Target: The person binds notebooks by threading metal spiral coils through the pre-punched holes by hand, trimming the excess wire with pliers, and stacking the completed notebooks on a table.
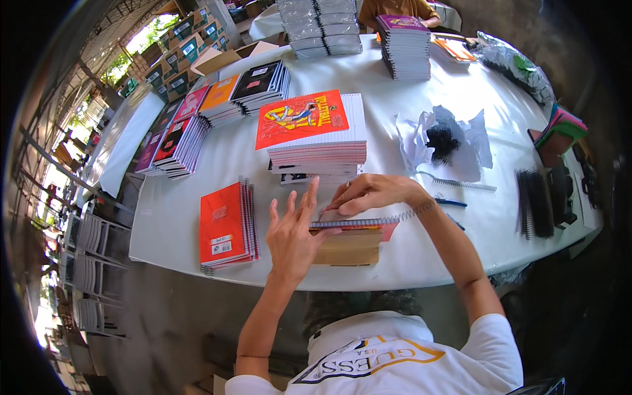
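Note:
At the table's near edge a notebook lies with its spine facing me, its coil partly hidden by my hands. The wire coil runs along that spine and sticks out past its right end, under my right wrist. My left hand is at the notebook's left end, fingers stretched up and apart, thumb along the spine's lower edge. Over the top of the notebook, my right hand has its fingers bent and pressed together on it. Beneath is a brown cardboard block.
Orange spiral notebooks lie at left; a tall stack of unbound pages with orange covers stands ahead. Crumpled paper holding black coils, blue-handled pliers and black coils lie right. Another person is across the table.

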{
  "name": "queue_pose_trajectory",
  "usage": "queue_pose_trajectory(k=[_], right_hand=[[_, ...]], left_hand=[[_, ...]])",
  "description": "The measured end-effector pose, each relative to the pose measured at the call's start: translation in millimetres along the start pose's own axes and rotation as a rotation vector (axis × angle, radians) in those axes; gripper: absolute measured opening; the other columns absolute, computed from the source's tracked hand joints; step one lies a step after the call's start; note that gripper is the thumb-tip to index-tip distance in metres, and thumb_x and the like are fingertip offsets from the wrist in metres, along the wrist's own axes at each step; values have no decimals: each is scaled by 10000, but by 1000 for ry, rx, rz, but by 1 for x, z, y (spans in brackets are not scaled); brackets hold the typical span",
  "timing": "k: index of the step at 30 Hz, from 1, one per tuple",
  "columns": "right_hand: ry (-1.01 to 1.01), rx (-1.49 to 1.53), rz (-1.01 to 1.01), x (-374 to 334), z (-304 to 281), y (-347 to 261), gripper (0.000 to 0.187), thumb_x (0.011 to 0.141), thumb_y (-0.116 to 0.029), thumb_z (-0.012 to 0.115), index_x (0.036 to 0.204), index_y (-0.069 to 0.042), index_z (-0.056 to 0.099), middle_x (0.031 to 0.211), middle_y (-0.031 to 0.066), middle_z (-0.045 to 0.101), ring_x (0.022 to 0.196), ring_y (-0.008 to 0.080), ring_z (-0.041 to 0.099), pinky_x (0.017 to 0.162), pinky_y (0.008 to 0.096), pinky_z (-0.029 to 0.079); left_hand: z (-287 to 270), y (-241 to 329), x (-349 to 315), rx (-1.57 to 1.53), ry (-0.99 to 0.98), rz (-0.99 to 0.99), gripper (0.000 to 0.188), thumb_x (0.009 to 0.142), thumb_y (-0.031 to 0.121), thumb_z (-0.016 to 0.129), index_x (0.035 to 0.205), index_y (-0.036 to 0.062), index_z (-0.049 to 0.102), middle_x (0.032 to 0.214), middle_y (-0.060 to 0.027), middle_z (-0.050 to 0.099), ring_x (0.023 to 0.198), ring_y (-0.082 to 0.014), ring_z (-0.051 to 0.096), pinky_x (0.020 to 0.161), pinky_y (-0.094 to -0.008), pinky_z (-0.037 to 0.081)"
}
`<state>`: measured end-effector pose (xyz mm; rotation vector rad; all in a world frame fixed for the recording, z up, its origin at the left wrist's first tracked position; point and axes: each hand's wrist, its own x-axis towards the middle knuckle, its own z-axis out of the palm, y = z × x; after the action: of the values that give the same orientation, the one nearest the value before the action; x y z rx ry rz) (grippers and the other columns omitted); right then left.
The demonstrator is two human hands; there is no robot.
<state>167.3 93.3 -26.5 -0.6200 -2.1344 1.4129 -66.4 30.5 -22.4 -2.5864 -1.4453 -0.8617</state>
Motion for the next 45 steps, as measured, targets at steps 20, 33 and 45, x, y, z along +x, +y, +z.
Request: queue_pose_trajectory(k=[20, 33, 45], right_hand=[[-9, -41, 129, 28, 9, -3, 557, 862, -501, 646, 1125, -14, 706, 1091, 135, 686, 1008, 236, 610, 890, 352, 467], [-19, -111, 192, 47, 14, -12, 558, 842, -484, 670, 1161, -26, 692, 1134, 146, 676, 1038, 247, 607, 913, 340, 454], [529, -823, 351, -105, 15, 52, 589, 804, -473, 723, 1297, -170, 611, 1315, 181, 543, 1171, 329, 511, 1010, 477, 383]], left_hand=[[23, -42, -35, -1274, 157, -479, 814, 854, 65, 726, 1518, 65, 255, 1438, -187, 468, 1319, -264, 472, 997, -296, 430], [18, -44, -35, -1249, 96, -514, 773, 896, 115, 689, 1523, 70, 240, 1445, -162, 472, 1295, -234, 493, 974, -300, 451], [-2, -66, 5, -1178, -109, -352, 667, 912, 470, 624, 1341, -29, 517, 1335, -166, 566, 1218, -217, 545, 1029, -336, 407]])
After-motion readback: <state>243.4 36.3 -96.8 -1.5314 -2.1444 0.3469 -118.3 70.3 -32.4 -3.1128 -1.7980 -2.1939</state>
